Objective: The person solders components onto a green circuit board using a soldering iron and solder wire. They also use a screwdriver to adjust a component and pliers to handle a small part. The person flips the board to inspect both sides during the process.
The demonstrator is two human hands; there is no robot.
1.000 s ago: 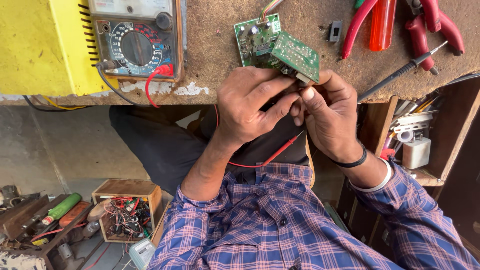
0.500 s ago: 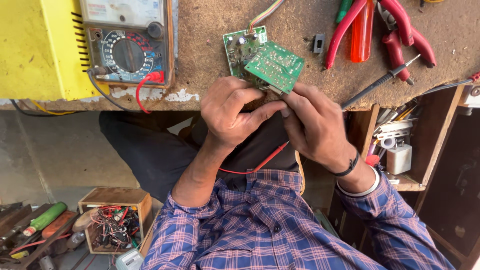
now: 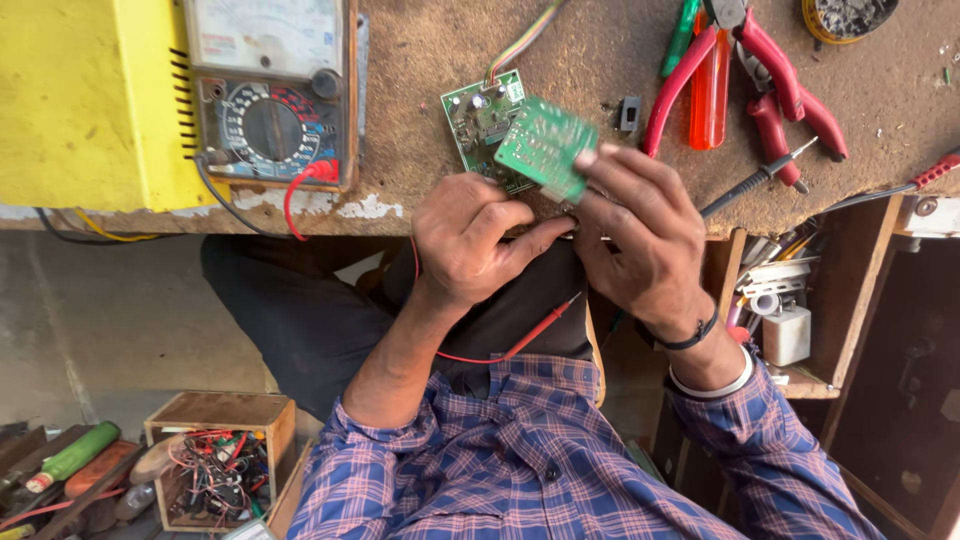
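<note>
Above workbench, circuit board between fingers.

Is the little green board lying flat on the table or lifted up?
Lifted up. The small green circuit board is pinched at its lower edge between the right hand and left hand, tilted above a second board lying on the bench.

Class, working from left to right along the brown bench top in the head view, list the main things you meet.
Yellow box → analogue multimeter → green circuit board pinched by the right hand, with the left hand beside it → small black switch → orange screwdriver handle → red-handled pliers.
</note>
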